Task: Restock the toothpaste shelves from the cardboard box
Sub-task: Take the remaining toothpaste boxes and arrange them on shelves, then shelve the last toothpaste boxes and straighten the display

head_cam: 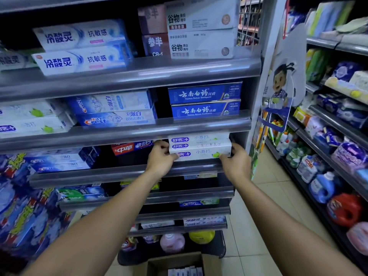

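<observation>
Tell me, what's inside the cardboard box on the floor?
White toothpaste cartons stand packed together inside the cardboard box. The picture's bottom edge cuts the box off, so how many there are cannot be seen.

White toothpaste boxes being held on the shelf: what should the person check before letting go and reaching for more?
1. Left hand and right hand hold the ends of the white toothpaste boxes: ok.
2. Labels face the aisle: ok.
3. Stack fully seated behind the shelf rail: cannot tell.
4. Stack is clear of the red toothpaste box: ok.
5. Cardboard box on the floor holds more packs: ok.
</observation>
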`<state>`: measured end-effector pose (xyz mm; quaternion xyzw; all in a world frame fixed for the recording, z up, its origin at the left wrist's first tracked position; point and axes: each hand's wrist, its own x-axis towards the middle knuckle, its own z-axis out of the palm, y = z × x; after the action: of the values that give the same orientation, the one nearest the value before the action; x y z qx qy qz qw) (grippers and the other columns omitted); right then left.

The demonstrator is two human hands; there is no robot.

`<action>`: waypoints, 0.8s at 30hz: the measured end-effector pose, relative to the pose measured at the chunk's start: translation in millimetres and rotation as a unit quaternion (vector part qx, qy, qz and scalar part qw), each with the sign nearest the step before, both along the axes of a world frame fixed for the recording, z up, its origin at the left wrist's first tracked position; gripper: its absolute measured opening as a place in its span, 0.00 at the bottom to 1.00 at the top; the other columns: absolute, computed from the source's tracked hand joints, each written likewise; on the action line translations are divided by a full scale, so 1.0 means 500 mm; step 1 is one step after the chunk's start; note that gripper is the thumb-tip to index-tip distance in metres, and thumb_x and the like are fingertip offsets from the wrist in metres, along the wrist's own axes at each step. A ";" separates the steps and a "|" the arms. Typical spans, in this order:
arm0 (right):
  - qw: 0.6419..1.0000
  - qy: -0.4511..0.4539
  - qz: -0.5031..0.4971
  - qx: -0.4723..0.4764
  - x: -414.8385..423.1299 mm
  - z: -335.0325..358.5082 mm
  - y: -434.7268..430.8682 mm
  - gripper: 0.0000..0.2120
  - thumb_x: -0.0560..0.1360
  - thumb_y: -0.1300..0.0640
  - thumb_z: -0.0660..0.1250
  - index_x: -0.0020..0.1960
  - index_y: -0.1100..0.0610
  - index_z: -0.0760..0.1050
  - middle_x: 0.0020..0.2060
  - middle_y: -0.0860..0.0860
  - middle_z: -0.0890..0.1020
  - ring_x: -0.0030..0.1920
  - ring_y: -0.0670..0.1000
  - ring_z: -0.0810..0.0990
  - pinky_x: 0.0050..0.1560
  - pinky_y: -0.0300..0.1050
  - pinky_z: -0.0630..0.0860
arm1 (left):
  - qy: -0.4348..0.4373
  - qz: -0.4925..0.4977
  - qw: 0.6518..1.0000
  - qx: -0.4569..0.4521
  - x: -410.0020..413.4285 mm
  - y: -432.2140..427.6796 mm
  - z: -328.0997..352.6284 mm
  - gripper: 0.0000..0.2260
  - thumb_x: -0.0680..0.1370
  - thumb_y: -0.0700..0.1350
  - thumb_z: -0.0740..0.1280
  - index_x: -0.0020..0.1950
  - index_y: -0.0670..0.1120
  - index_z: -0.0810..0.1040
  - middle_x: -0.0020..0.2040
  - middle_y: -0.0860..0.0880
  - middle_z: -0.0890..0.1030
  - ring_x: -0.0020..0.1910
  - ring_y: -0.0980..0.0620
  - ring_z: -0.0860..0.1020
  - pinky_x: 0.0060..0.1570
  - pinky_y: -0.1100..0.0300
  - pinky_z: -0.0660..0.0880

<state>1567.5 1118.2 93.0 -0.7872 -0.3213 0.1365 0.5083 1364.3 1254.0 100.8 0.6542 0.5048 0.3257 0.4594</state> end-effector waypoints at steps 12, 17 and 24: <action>0.999 -0.051 -0.008 0.010 -0.043 -0.005 -0.023 0.25 0.78 0.54 0.67 0.75 0.54 0.69 0.59 0.53 0.83 0.56 0.57 0.80 0.47 0.40 0.71 | 0.148 -0.008 0.977 0.152 -0.021 -0.038 -0.020 0.34 0.76 0.50 0.75 0.79 0.46 0.67 0.72 0.47 0.78 0.71 0.46 0.74 0.69 0.54 0.71; 0.990 -0.064 -0.013 0.126 -0.131 -0.123 -0.105 0.15 0.78 0.52 0.68 0.64 0.52 0.77 0.52 0.40 0.82 0.41 0.40 0.80 0.47 0.35 0.77 | 0.051 0.062 0.947 0.312 -0.103 -0.121 -0.131 0.29 0.76 0.50 0.72 0.75 0.51 0.67 0.69 0.54 0.74 0.70 0.50 0.72 0.69 0.56 0.66; 0.977 0.184 0.004 -0.108 -0.251 -0.571 -0.203 0.06 0.74 0.54 0.68 0.50 0.50 0.80 0.42 0.50 0.84 0.42 0.58 0.85 0.46 0.62 0.82 | 0.131 -0.039 0.990 0.037 -0.295 -0.283 -0.577 0.23 0.73 0.44 0.73 0.66 0.53 0.70 0.58 0.55 0.77 0.60 0.49 0.76 0.61 0.59 0.73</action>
<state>1441.8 1016.7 -192.5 -0.7977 -0.2089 0.3149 0.4700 1216.9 1112.3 -187.7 0.7267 0.5223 0.2376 0.3776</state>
